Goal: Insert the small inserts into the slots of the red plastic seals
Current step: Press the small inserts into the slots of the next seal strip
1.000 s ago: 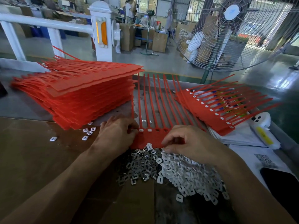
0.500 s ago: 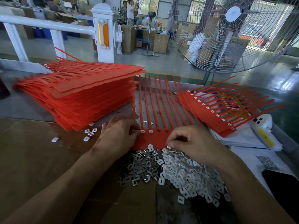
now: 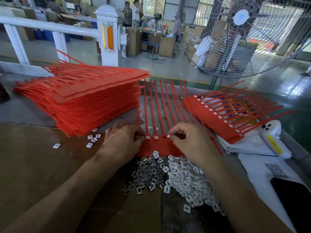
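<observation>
A red sheet of joined plastic seals [image 3: 156, 145] lies flat in front of me, its long tails pointing away. Two slots at its left hold white inserts. My left hand [image 3: 122, 140] rests on the sheet's left edge with fingers curled against it. My right hand [image 3: 188, 140] pinches a small white insert [image 3: 168, 135] between thumb and forefinger over a slot further right. A heap of white and metal inserts [image 3: 171, 174] lies just below the sheet.
A tall stack of red seal sheets [image 3: 80, 100] sits to the left. A filled sheet [image 3: 217, 120] lies on papers at the right, beside a white tool [image 3: 272, 138] and a black phone [image 3: 292, 197]. Loose inserts [image 3: 92, 140] lie near the stack. A large fan [image 3: 239, 36] stands behind.
My right hand has lifted from the heap of inserts and moved up to the sheet's slot row with one insert pinched. The left hand has stayed at the sheet's left edge.
</observation>
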Demonstrator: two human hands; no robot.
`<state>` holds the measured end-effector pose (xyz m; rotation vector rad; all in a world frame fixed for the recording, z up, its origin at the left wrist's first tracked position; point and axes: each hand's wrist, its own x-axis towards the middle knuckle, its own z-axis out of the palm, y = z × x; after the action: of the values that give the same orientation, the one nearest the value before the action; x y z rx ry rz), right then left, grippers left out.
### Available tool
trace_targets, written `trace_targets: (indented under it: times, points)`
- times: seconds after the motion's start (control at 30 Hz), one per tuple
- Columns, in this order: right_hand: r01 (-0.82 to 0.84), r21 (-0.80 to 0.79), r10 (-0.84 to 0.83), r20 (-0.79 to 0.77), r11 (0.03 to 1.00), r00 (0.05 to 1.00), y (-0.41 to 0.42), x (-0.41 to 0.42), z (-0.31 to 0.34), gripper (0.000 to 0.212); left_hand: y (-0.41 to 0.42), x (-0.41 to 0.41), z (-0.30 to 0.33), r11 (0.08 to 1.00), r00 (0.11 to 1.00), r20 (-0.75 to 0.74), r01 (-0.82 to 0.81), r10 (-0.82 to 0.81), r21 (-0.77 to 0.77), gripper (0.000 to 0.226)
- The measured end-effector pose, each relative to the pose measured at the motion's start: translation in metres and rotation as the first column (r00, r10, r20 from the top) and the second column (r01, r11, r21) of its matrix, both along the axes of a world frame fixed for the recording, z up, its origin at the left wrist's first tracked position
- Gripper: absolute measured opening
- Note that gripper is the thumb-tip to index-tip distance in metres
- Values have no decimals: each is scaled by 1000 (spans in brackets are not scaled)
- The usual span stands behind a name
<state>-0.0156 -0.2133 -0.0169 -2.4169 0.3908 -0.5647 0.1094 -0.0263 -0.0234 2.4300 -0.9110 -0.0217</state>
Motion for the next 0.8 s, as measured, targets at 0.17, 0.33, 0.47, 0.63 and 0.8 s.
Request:
trace_targets:
  times: [0.17, 0.33, 0.47, 0.63, 0.8]
  points:
    - [-39, -130, 36, -30, 991, 999, 5, 6, 1, 15, 1, 0, 0, 1000, 1000, -11, 3, -3, -8, 18]
    - [-54, -174, 46, -49, 983, 998, 5, 8, 1, 14, 0, 0, -1, 1000, 1000, -13, 1, -1, -3, 18]
    - [-77, -206, 65, -63, 975, 996, 3, 12, -1, 13, 0, -1, 0, 1000, 1000, 1, -1, 1, -4, 19]
    - [-84, -214, 68, -81, 973, 994, 2, 15, -4, 16, 1, -2, 1, 1000, 1000, 0, -2, 2, -18, 18]
    - [-80, -212, 67, -69, 974, 995, 2, 12, -3, 16, 1, -2, 1, 1000, 1000, -1, -4, 4, -22, 16]
